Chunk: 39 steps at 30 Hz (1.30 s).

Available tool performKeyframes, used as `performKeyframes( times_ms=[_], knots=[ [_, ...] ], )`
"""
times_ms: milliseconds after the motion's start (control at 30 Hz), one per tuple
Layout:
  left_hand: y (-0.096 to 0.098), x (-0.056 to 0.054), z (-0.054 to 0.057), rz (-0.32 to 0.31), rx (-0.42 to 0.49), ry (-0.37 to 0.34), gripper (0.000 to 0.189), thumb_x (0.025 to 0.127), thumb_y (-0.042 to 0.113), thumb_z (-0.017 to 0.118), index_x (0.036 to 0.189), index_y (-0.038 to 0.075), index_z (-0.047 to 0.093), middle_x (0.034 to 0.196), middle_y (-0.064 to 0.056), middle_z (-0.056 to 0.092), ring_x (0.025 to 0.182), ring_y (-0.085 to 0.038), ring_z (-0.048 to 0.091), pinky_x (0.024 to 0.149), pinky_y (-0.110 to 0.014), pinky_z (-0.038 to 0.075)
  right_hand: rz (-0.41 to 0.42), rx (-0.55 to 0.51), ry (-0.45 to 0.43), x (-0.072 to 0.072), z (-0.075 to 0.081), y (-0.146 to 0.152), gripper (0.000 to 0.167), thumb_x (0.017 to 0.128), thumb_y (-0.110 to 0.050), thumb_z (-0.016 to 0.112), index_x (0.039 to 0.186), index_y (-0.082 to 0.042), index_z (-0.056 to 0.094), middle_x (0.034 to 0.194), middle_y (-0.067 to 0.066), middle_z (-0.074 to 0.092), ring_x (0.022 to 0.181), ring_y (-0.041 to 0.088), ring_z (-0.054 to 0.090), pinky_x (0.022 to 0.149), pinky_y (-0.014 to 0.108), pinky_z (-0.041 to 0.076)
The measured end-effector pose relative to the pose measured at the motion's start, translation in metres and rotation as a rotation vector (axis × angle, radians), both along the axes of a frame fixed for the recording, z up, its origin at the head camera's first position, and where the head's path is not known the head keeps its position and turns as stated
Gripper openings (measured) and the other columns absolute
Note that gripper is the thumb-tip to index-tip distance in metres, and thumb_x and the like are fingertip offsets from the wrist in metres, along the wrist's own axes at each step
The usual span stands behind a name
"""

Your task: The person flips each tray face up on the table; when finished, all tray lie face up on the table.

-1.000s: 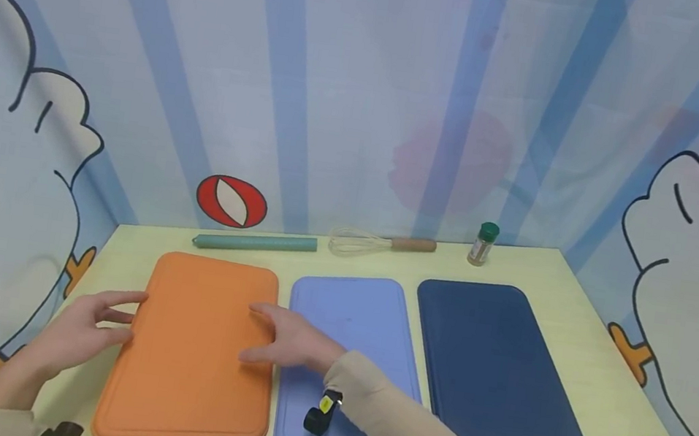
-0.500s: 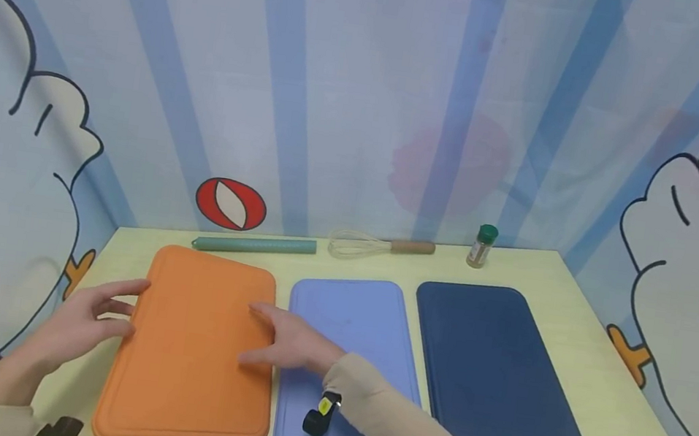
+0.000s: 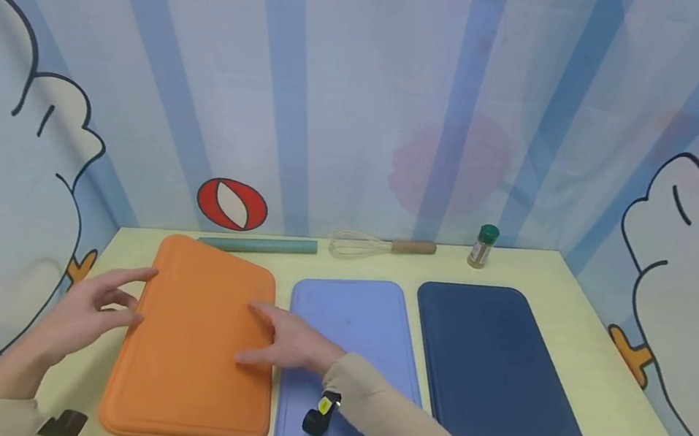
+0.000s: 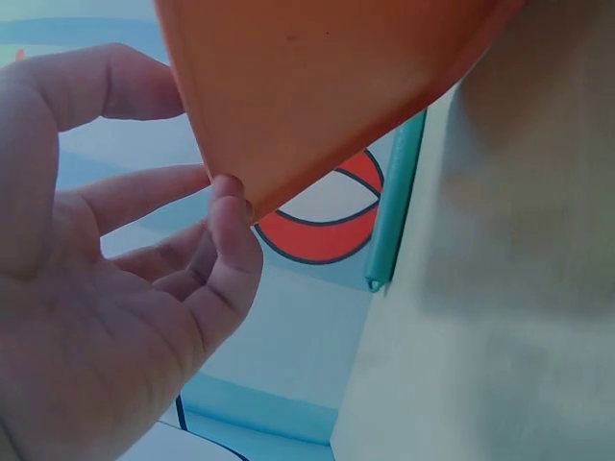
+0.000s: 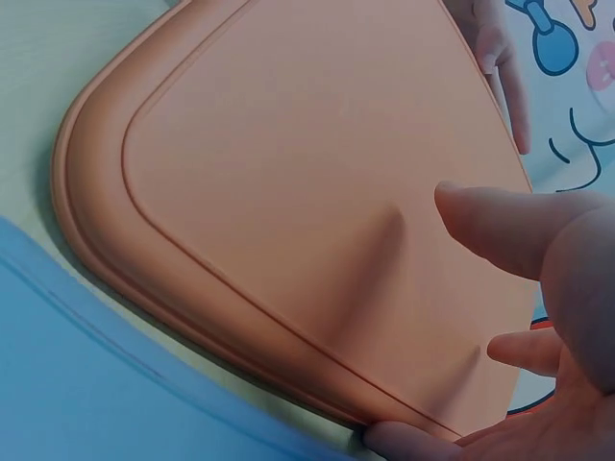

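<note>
An orange cutting board (image 3: 200, 346) lies tilted at the left of the table, its left side raised off the surface. My left hand (image 3: 74, 314) holds that raised left edge; in the left wrist view the fingertips (image 4: 231, 197) curl at the board's rim. Over the right side of the board is my right hand (image 3: 289, 343), fingers spread. In the right wrist view its thumb (image 5: 500, 226) stands apart from the board and casts a shadow, while one fingertip (image 5: 413, 442) is at the board's edge. A periwinkle-blue cutting board (image 3: 349, 321) lies flat under the right forearm.
A navy cutting board (image 3: 495, 370) lies flat on the right. Along the back of the pale yellow table (image 3: 597, 354) are a green rod (image 3: 266, 245), a whisk (image 3: 379, 246) and a green-capped spice jar (image 3: 482, 246). A printed curtain (image 3: 365, 102) encloses the back and sides.
The left side of the orange cutting board has risen together with my left hand, and its far left corner now covers the green rod's end. My right hand has barely moved.
</note>
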<state>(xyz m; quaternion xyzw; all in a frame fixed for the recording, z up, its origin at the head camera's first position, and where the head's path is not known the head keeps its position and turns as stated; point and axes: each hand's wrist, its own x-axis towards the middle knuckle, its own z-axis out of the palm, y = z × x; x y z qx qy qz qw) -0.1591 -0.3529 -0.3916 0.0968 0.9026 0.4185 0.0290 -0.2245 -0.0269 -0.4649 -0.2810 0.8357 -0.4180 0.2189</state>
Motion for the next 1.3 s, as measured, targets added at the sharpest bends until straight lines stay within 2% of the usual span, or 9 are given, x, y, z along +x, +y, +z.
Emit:
performKeyframes(
  times_ms=[133, 233, 433, 667, 833, 967, 1067, 1200, 1300],
  knots=[
    [0.004, -0.001, 0.004, -0.009, 0.033, 0.017, 0.062, 0.102, 0.012, 0.067, 0.160, 0.012, 0.045, 0.149, -0.004, 0.052, 0.086, -0.016, 0.070, 0.074, -0.030, 0.055, 0.003, -0.003, 0.002, 0.000, 0.000, 0.001, 0.095, 0.088, -0.046, 0.084, 0.165, -0.017, 0.036, 0.170, -0.001, 0.035, 0.157, 0.016, 0.030, 0.127, 0.036, 0.027],
    [0.007, -0.001, 0.007, -0.016, 0.038, 0.034, 0.061, 0.102, 0.013, 0.069, 0.160, 0.013, 0.046, 0.146, 0.000, 0.053, 0.085, -0.017, 0.070, 0.073, -0.030, 0.055, 0.005, -0.007, 0.006, 0.001, 0.000, 0.001, 0.095, 0.088, -0.046, 0.083, 0.165, -0.017, 0.035, 0.170, -0.001, 0.035, 0.156, 0.016, 0.031, 0.127, 0.036, 0.027],
    [0.016, -0.003, 0.012, -0.022, 0.006, 0.063, 0.061, 0.102, 0.015, 0.070, 0.158, 0.014, 0.048, 0.151, -0.011, 0.050, 0.089, -0.013, 0.069, 0.071, -0.030, 0.054, 0.016, -0.011, 0.009, 0.002, 0.001, 0.001, 0.096, 0.089, -0.046, 0.083, 0.166, -0.016, 0.034, 0.170, 0.000, 0.034, 0.157, 0.017, 0.030, 0.127, 0.035, 0.026],
    [0.023, -0.004, 0.015, -0.031, 0.017, 0.062, 0.061, 0.102, 0.015, 0.070, 0.159, 0.014, 0.047, 0.152, -0.011, 0.049, 0.092, -0.011, 0.067, 0.072, -0.030, 0.055, 0.027, -0.032, 0.024, 0.007, 0.013, -0.005, 0.093, 0.091, -0.048, 0.080, 0.165, -0.015, 0.035, 0.169, 0.002, 0.035, 0.156, 0.017, 0.031, 0.127, 0.035, 0.025],
    [0.027, -0.006, 0.017, -0.033, 0.024, 0.085, 0.061, 0.101, 0.013, 0.071, 0.158, 0.013, 0.049, 0.153, -0.012, 0.049, 0.093, -0.008, 0.066, 0.071, -0.029, 0.056, -0.028, -0.084, 0.058, 0.015, 0.030, -0.015, 0.088, 0.094, -0.058, 0.071, 0.163, -0.014, 0.039, 0.166, -0.001, 0.042, 0.153, 0.014, 0.037, 0.125, 0.033, 0.031],
    [0.031, -0.007, 0.020, -0.036, 0.026, 0.105, 0.061, 0.100, 0.011, 0.072, 0.157, 0.011, 0.050, 0.153, -0.013, 0.050, 0.093, -0.007, 0.066, 0.070, -0.029, 0.056, -0.059, -0.087, 0.091, 0.021, 0.051, -0.024, 0.088, 0.095, -0.066, 0.065, 0.164, -0.018, 0.039, 0.165, -0.004, 0.042, 0.152, 0.014, 0.038, 0.124, 0.038, 0.034],
    [0.034, -0.008, 0.022, -0.030, 0.007, 0.109, 0.061, 0.100, 0.010, 0.072, 0.157, 0.012, 0.050, 0.154, -0.014, 0.050, 0.095, -0.006, 0.066, 0.070, -0.029, 0.056, -0.042, -0.051, 0.114, 0.026, 0.067, -0.030, 0.091, 0.093, -0.070, 0.063, 0.166, -0.024, 0.033, 0.166, -0.006, 0.039, 0.154, 0.015, 0.035, 0.124, 0.043, 0.034],
    [0.037, -0.010, 0.025, -0.028, -0.024, 0.100, 0.058, 0.102, 0.013, 0.069, 0.157, 0.012, 0.050, 0.156, -0.015, 0.049, 0.097, -0.004, 0.067, 0.074, -0.029, 0.057, -0.010, 0.025, 0.138, 0.033, 0.082, -0.038, 0.095, 0.091, -0.076, 0.061, 0.167, -0.032, 0.026, 0.167, -0.001, 0.036, 0.154, 0.017, 0.034, 0.120, 0.044, 0.038],
    [0.039, -0.011, 0.027, -0.032, -0.040, 0.103, 0.052, 0.107, 0.017, 0.062, 0.157, 0.012, 0.049, 0.149, -0.016, 0.055, 0.094, -0.006, 0.069, 0.078, -0.028, 0.056, 0.005, 0.080, 0.150, 0.039, 0.090, -0.041, 0.097, 0.088, -0.079, 0.061, 0.167, -0.037, 0.023, 0.167, 0.003, 0.034, 0.152, 0.017, 0.036, 0.116, 0.044, 0.043]
  ],
)
